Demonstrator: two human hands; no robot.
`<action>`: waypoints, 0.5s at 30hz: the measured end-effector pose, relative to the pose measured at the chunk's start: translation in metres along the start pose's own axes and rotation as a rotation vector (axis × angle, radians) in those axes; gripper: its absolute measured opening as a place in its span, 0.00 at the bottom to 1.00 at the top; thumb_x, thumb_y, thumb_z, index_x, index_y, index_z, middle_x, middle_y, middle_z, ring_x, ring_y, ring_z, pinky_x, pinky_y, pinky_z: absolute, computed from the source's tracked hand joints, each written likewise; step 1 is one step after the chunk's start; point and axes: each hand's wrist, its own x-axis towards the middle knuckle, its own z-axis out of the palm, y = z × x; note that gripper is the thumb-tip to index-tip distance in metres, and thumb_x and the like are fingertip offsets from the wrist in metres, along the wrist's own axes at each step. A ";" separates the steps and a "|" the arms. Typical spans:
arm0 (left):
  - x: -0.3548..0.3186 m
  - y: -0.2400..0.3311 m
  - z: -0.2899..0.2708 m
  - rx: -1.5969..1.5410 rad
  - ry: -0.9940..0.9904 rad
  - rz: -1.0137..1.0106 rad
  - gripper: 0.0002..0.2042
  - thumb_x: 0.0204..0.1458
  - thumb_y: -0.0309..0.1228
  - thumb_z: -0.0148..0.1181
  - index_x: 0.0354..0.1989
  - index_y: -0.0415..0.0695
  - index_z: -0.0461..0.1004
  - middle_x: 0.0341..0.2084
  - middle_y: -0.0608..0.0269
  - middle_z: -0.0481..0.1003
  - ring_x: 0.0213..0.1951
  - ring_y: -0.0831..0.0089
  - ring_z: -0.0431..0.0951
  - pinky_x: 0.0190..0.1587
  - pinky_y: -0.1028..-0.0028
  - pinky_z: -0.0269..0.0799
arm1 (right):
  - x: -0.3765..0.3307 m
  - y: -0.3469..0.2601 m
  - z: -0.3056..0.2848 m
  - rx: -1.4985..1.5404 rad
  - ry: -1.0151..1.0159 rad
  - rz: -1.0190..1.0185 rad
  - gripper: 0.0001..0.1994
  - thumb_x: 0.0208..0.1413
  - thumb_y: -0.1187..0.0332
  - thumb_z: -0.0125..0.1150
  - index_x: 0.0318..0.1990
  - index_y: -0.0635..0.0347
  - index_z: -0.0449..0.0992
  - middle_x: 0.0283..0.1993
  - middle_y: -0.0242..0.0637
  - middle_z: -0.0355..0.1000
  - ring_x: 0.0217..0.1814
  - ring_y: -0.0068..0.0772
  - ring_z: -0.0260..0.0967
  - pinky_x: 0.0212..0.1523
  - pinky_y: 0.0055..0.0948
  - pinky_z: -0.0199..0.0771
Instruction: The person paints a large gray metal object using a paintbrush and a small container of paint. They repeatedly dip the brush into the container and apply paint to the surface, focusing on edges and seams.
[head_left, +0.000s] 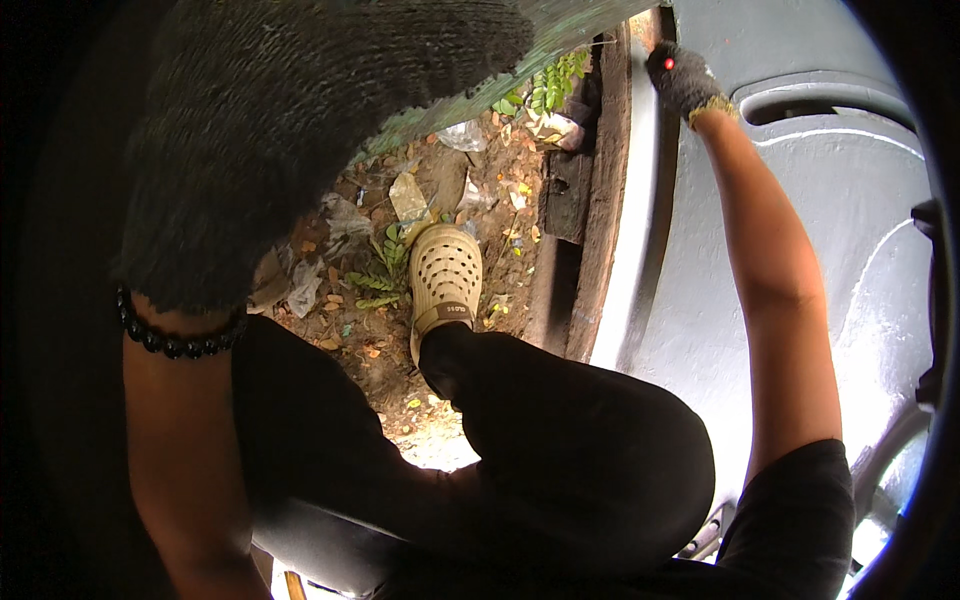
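My left hand wears a dark knitted glove and looms large and shadowed at the upper left. It overlaps the edge of a weathered greenish surface; its fingers cannot be made out, nor whether it holds anything. A black bead bracelet circles that wrist. My right hand, in a dark glove with a yellowish cuff, reaches far out at the upper right. Its fingers are curled in beside the edge of a grey panel. A small red spot glows on it; whatever it grips is hidden.
Below lies dirt ground with leaves, plastic scraps and a green plant. My tan clog stands there, under bent black-clad knees. A wooden beam and a bright white strip run along the panel, which has a recessed slot.
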 end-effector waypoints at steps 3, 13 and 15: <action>-0.004 -0.001 -0.005 0.004 0.000 -0.015 0.45 0.49 0.35 0.80 0.74 0.42 0.58 0.65 0.49 0.71 0.63 0.59 0.75 0.66 0.56 0.70 | -0.040 -0.008 0.002 0.050 -0.103 -0.088 0.11 0.64 0.62 0.60 0.43 0.60 0.80 0.43 0.58 0.79 0.50 0.67 0.76 0.48 0.56 0.78; -0.010 -0.010 -0.017 -0.004 -0.001 -0.056 0.43 0.50 0.35 0.79 0.73 0.42 0.60 0.64 0.49 0.72 0.62 0.59 0.76 0.65 0.56 0.71 | -0.096 -0.001 -0.010 -0.373 -0.868 -0.372 0.15 0.65 0.60 0.59 0.40 0.64 0.84 0.34 0.55 0.81 0.37 0.51 0.84 0.41 0.48 0.82; -0.013 -0.011 -0.021 0.015 0.020 -0.062 0.43 0.50 0.35 0.79 0.72 0.41 0.60 0.64 0.49 0.72 0.62 0.59 0.76 0.64 0.57 0.71 | -0.078 0.009 -0.002 -0.372 -0.701 -0.308 0.14 0.63 0.62 0.60 0.38 0.64 0.84 0.33 0.53 0.82 0.37 0.51 0.84 0.42 0.46 0.83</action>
